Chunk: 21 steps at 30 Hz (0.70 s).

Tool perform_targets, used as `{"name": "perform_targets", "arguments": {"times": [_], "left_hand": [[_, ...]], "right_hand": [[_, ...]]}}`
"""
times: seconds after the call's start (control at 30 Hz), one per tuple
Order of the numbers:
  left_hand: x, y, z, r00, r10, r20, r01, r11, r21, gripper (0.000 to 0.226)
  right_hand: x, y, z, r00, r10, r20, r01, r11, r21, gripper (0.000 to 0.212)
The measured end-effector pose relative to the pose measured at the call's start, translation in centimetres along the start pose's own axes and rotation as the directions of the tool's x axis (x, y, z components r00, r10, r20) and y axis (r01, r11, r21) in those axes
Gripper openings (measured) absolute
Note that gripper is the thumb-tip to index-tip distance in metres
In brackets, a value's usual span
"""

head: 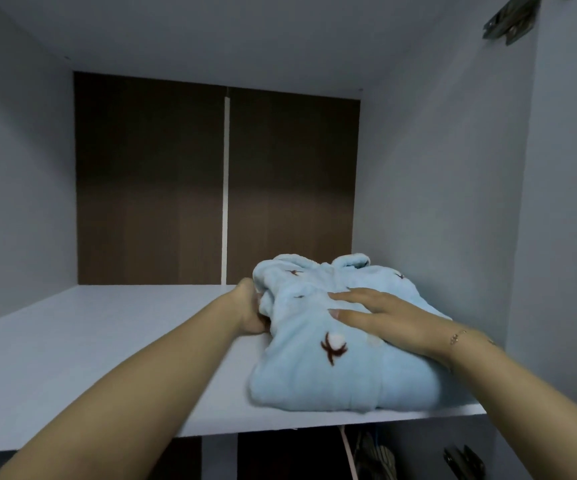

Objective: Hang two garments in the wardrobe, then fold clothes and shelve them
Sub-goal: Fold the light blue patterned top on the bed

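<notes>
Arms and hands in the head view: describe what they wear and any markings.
Both forearms are bare, with no sleeves in view. The right hand has a thin chain bracelet with small charms at the wrist. The left hand shows no ring, watch or band on the part that is visible; its fingers are mostly hidden by fabric. No gloves on either hand.
</notes>
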<state>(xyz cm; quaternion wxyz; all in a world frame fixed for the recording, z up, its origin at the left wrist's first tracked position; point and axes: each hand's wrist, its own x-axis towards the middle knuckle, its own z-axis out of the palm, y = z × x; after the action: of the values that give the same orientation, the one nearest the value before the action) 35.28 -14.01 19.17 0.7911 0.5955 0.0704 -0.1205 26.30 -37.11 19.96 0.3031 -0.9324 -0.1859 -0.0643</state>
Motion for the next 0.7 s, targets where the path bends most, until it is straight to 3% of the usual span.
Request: {"name": "perform_targets", "arguments": {"times": [0.1,0.17,0.23,0.3,0.33,0.4,0.43,0.47,0.57,0.63,0.7], "left_hand": [[0.0,0.5,-2.5,0.991,0.026,-0.129,-0.029,0.999,-0.024,0.058],[-0.9,0.8,-2.8,0.999,-0.004,0.052,0.007,0.999,-0.049,0.071],[-2.2,0.5,-1.8,0.962,-0.027,0.271,0.044,0.997,-0.055,0.072],[-3.5,0.3,1.0,0.956,-0.037,0.291,0.030,0.999,0.031,0.056],[-3.6,0.0,1.0,0.979,-0.001,0.203,0.024,0.994,-0.109,0.045],[-3.9,-1.6,3.0,0.976,0.197,0.089,-0.200,0.980,0.019,0.036],[-3.8,-1.4,4.2,0.975,0.222,0.031,-0.223,0.973,0.061,0.040],[-4.0,-1.6,4.3,0.967,0.240,0.083,-0.249,0.959,0.133,0.044],[-6.6,-1.7,2.4,0.939,0.345,0.008,-0.342,0.927,0.154,0.066],[-8.0,-1.7,2.5,0.854,0.520,0.013,-0.480,0.778,0.405,0.073],[-10.1,-2.5,3.5,0.745,0.615,0.258,-0.578,0.403,0.709,0.058]], "right_hand": [[0.3,0.2,0.1,1.000,-0.004,-0.005,0.004,1.000,-0.004,0.081],[0.5,0.1,0.0,1.000,-0.002,0.014,0.002,1.000,-0.007,0.078],[0.7,0.0,0.0,0.999,0.004,0.037,-0.003,1.000,-0.021,0.074],[0.8,-0.3,0.0,0.998,0.010,0.055,-0.007,0.999,-0.045,0.076],[0.7,-0.5,-0.1,0.998,0.008,0.060,-0.005,0.998,-0.058,0.078],[-0.1,-1.1,-0.4,0.998,-0.005,0.059,0.009,0.997,-0.077,0.077],[-0.8,-1.3,-0.8,0.999,-0.017,0.047,0.022,0.996,-0.086,0.072],[-1.7,-1.4,-1.2,0.999,-0.036,0.016,0.037,0.995,-0.094,0.067],[-5.0,-0.3,-1.6,0.962,-0.085,-0.261,0.052,0.990,-0.133,0.056],[-7.2,1.1,-0.6,0.913,-0.087,-0.399,-0.019,0.967,-0.253,0.055],[-8.4,2.4,0.8,0.905,-0.072,-0.419,-0.048,0.962,-0.269,0.052]]}}
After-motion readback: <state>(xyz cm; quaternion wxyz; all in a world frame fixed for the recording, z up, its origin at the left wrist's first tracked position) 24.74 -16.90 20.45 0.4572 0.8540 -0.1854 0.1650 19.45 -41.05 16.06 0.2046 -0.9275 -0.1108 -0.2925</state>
